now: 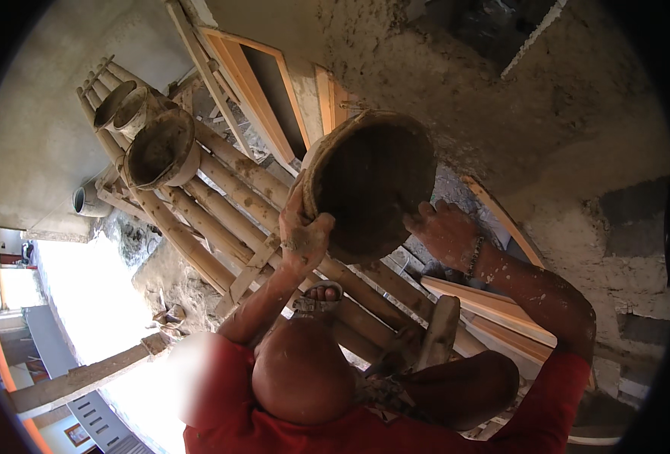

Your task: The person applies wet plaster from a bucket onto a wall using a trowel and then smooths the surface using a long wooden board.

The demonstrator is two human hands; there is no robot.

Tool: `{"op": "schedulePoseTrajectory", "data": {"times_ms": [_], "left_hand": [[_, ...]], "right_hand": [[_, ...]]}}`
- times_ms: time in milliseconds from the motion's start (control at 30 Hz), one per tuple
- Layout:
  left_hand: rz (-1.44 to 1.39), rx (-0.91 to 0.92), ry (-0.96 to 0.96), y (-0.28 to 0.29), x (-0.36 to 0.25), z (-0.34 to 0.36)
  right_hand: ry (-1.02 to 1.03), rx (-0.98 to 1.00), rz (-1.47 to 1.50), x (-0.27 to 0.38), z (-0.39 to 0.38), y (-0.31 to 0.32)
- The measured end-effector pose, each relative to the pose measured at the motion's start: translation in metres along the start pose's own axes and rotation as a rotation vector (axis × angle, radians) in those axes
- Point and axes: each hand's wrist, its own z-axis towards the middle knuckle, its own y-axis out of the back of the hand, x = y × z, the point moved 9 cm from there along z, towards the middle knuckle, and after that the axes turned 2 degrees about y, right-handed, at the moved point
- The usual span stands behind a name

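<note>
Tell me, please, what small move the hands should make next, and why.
Perhaps steady the bucket with the right hand: the left hand clasps one side of its tilted rim, while the right is near the opposite edge, its hold unclear.

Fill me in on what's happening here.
A person in a red top is over a platform of bamboo poles, handling a grimy bucket. The left hand grips its rim, and its open mouth is tipped into view. The right hand is at the opposite side of the rim; whether it touches is hard to tell. Three other buckets sit on the poles, toward the upper left.
</note>
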Motion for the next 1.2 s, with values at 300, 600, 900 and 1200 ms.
{"op": "schedulePoseTrajectory", "data": {"times_ms": [300,600,900,1200], "left_hand": [[-0.034,-0.027,-0.027,-0.021,-0.005,-0.005],[-0.044,-0.008,0.052,-0.028,0.006,-0.013],[0.111,-0.113,-0.079,-0.022,0.021,-0.013],[0.398,-0.127,-0.268,-0.035,-0.021,-0.01]], "right_hand": [[-0.204,-0.222,-0.007,-0.006,-0.001,-0.012],[-0.243,-0.256,0.064,-0.012,-0.008,-0.004],[-0.231,0.012,-0.019,0.027,0.001,-0.08],[-0.336,-0.351,-0.129,-0.04,-0.023,0.06]]}}
